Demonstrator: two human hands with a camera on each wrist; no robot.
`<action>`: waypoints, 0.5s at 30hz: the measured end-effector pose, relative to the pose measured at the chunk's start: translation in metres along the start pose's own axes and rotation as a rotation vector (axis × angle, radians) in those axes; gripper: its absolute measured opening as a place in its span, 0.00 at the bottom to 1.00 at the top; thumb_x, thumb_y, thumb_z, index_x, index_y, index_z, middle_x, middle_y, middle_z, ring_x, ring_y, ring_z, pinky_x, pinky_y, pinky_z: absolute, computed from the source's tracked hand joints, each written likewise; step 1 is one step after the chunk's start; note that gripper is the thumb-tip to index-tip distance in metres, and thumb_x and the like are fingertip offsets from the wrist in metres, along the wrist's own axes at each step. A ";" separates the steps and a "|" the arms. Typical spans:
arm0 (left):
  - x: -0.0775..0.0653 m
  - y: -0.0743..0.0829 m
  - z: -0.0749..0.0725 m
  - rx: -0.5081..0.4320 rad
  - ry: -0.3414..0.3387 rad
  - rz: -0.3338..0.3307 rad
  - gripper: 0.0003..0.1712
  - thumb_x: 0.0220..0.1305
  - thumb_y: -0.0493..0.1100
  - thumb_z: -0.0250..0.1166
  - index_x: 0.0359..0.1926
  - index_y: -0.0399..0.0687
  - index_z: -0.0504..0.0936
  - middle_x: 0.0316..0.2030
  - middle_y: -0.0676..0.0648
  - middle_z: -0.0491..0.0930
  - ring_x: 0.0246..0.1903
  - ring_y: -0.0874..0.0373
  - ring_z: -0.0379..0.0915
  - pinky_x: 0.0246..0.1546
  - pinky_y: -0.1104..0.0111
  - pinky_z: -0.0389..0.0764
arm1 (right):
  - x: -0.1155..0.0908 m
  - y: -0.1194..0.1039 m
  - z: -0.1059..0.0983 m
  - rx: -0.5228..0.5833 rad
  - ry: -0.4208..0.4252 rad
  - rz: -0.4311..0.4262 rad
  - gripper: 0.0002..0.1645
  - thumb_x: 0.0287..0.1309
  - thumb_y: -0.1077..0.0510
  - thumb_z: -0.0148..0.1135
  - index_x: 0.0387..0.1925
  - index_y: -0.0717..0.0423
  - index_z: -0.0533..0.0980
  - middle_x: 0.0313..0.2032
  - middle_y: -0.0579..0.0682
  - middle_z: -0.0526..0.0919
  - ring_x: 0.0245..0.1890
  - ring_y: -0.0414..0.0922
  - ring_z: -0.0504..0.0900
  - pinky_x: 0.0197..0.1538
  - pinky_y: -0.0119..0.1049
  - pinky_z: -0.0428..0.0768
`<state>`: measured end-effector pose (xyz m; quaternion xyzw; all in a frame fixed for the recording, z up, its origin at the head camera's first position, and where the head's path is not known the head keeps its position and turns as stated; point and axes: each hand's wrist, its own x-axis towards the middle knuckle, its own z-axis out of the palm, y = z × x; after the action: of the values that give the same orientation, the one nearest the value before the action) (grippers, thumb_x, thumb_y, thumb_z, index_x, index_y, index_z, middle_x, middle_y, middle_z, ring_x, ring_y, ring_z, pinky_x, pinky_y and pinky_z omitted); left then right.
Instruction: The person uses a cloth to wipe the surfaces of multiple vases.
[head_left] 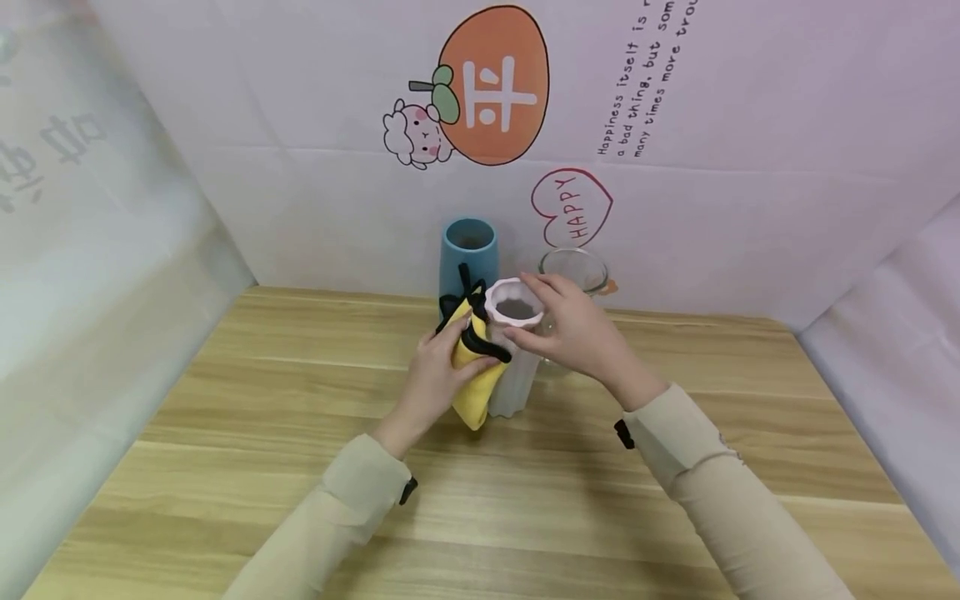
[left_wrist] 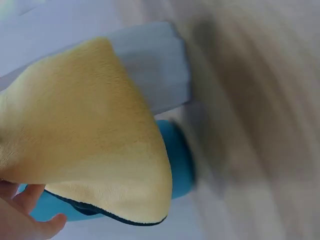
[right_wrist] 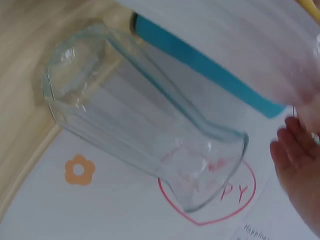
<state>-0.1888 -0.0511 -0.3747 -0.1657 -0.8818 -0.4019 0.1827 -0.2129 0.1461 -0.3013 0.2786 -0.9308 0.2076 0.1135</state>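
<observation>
My left hand (head_left: 429, 382) grips a yellow cloth (head_left: 472, 404) with black edging, bunched against the left side of a pale fluted vase (head_left: 512, 390). In the left wrist view the cloth (left_wrist: 95, 120) hangs in a broad fold and covers much of the vase behind it. My right hand (head_left: 576, 332) holds that vase near its scalloped, pinkish rim, thumb on the near side and fingers on the far side. The vase's mouth faces up toward the head camera. In the right wrist view the hand (right_wrist: 302, 160) shows only at the right edge.
Close behind the cloth stands a tall blue vase (head_left: 456, 265). A clear glass vase (right_wrist: 135, 115) with a flared rim stands behind my right hand. The wooden table (head_left: 300, 375) ends at a white printed backdrop (head_left: 322, 217), with white cloth at both sides.
</observation>
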 end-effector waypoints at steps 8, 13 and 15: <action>-0.015 -0.017 0.020 0.003 -0.041 -0.053 0.36 0.50 0.51 0.73 0.58 0.40 0.74 0.54 0.43 0.81 0.54 0.45 0.77 0.62 0.47 0.71 | -0.001 0.008 -0.009 0.076 -0.105 0.050 0.46 0.55 0.44 0.67 0.70 0.58 0.61 0.65 0.61 0.68 0.66 0.57 0.66 0.67 0.56 0.69; -0.016 -0.010 0.021 -0.062 0.030 -0.094 0.34 0.53 0.50 0.71 0.59 0.42 0.75 0.54 0.42 0.80 0.53 0.40 0.75 0.57 0.49 0.77 | -0.002 0.007 -0.007 0.068 -0.068 0.069 0.47 0.53 0.43 0.69 0.68 0.58 0.63 0.62 0.61 0.71 0.62 0.56 0.70 0.63 0.55 0.73; -0.014 -0.003 0.018 -0.100 0.071 -0.099 0.33 0.54 0.50 0.71 0.59 0.43 0.76 0.52 0.42 0.81 0.51 0.42 0.76 0.53 0.51 0.79 | -0.002 0.004 -0.005 0.062 -0.039 0.068 0.46 0.51 0.43 0.70 0.66 0.60 0.65 0.59 0.61 0.73 0.58 0.55 0.73 0.60 0.53 0.76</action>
<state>-0.1814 -0.0414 -0.3944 -0.1166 -0.8608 -0.4596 0.1851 -0.2132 0.1526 -0.2986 0.2541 -0.9348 0.2349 0.0796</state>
